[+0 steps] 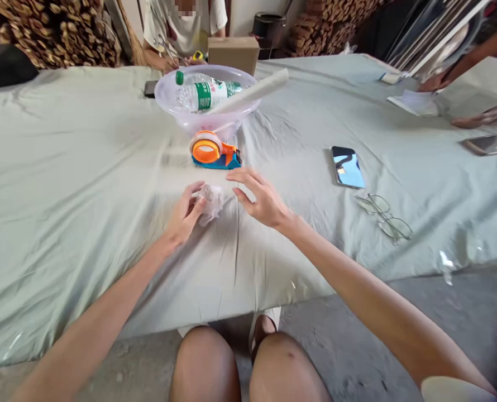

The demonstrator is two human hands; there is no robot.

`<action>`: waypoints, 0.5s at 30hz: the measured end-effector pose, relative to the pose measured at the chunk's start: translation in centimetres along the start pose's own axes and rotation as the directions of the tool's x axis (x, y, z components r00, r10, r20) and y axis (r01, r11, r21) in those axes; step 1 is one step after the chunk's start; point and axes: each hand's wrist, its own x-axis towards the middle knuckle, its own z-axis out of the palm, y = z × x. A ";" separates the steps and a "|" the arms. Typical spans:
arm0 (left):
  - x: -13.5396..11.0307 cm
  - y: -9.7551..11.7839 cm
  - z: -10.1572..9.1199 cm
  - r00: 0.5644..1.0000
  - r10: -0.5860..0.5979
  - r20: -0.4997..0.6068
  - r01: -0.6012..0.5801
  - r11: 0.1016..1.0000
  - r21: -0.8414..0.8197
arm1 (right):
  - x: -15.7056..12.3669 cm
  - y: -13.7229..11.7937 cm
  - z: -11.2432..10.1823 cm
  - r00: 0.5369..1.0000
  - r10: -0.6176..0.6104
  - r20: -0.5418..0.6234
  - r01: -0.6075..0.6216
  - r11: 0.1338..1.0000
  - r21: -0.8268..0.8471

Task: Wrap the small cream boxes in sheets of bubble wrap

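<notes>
My left hand (187,211) grips a small bundle of clear crinkled plastic wrap (213,203) between thumb and fingers, just above the table. What the wrap encloses, if anything, I cannot make out. To its right, my right hand (257,196) is held apart from the bundle, thumb and fingers spread with nothing in them. Beyond both hands stands a tape dispenser (232,161), blue and orange, with a roll of clear tape on it. Its cutter end lies close to my right fingertips.
Behind the dispenser, a translucent basin (165,97) holds a green-labelled water bottle (204,95) and a white roll (261,89). A cardboard box (234,49) stands behind. Rightward lie a phone (348,167) and eyeglasses (386,216). Other people's hands (436,82) hold paper at far right; another person sits opposite.
</notes>
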 end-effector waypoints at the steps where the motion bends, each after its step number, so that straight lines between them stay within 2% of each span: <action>1: -0.1 0.0 0.0 0.999 -0.018 0.035 0.019 1.000 -0.019 | -0.2 0.5 0.9 0.999 -0.034 -0.002 0.034 0.999 0.000; 3: -0.4 0.0 0.0 0.995 -0.012 0.099 0.007 0.999 0.051 | -1.0 1.2 2.1 0.998 -0.067 0.020 0.067 0.998 -0.010; 5: -0.5 0.1 -0.2 0.993 0.043 0.113 -0.063 0.982 0.180 | -1.8 1.3 2.6 0.993 -0.092 0.075 0.094 0.995 -0.022; 8: -0.5 0.6 -0.5 0.982 0.163 0.099 -0.187 0.925 0.332 | -2.5 1.0 2.7 0.977 -0.154 0.149 0.162 0.986 -0.040; 10: -0.4 1.1 -0.6 0.966 0.248 0.066 -0.254 0.884 0.393 | -2.6 0.8 2.7 0.975 -0.173 0.143 0.183 0.982 -0.056; 12: -0.4 1.5 -0.4 0.960 0.279 0.031 -0.265 0.866 0.424 | -2.6 0.7 2.6 0.982 -0.140 0.124 0.150 0.986 -0.071; 15: -0.5 2.0 0.0 0.974 0.224 -0.028 -0.193 0.889 0.415 | -2.7 0.6 2.7 0.992 -0.046 0.115 0.057 0.994 -0.097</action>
